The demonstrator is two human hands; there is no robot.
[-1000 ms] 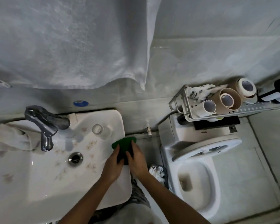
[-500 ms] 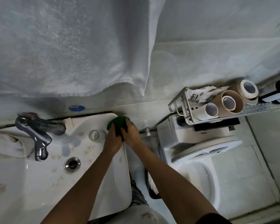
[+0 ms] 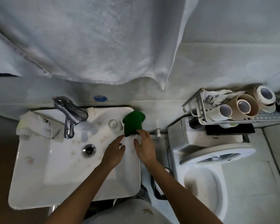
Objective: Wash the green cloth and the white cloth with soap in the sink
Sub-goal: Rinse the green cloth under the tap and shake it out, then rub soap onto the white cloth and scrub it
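The green cloth (image 3: 133, 122) lies bunched at the sink's (image 3: 39, 183) back right corner. Your right hand (image 3: 145, 148) touches its near edge with relaxed fingers; your left hand (image 3: 114, 152) is relaxed and empty. Soft and limp (probably wet): gather a full fold.

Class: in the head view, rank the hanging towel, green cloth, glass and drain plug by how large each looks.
1. Hanging towel, by far the largest.
2. Green cloth.
3. Glass and drain plug: they look about alike, so I leave them unranked.
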